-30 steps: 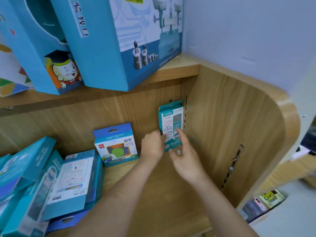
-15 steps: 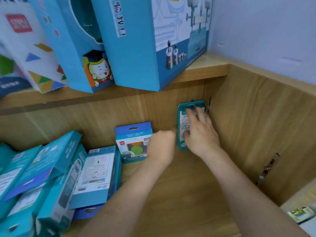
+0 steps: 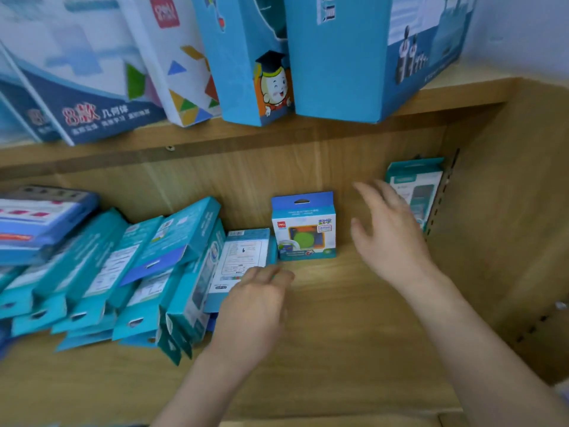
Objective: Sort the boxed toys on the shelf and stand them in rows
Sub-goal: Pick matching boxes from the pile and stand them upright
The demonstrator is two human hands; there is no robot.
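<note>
Right grip: released. The right hand [image 3: 391,238] hangs in the air with fingers spread, holding nothing, between the two standing boxes.
Left grip: cannot tell. The left hand [image 3: 255,306] lies over the near right corner of a white-faced box [image 3: 243,260], its fingertips hidden behind the knuckles (the blur does not help).
White-faced box: flat on its back at the right end of the heap, probably the handiest piece to lift next.
Teal box [image 3: 414,192]: upright in the back right corner of the lower shelf [image 3: 338,349], against the back panel and beside the side wall, likely the anchor of a row.
Blue box [image 3: 303,226]: upright at the back edge near mid-shelf, apart from the teal one.
Heap [image 3: 123,272]: teal boxes toppled and overlapping toward the left end, unsorted.
Upper shelf [image 3: 246,140]: large boxes [image 3: 338,57] lean along it.
Progress: early, judging by two boxes standing and many down.
</note>
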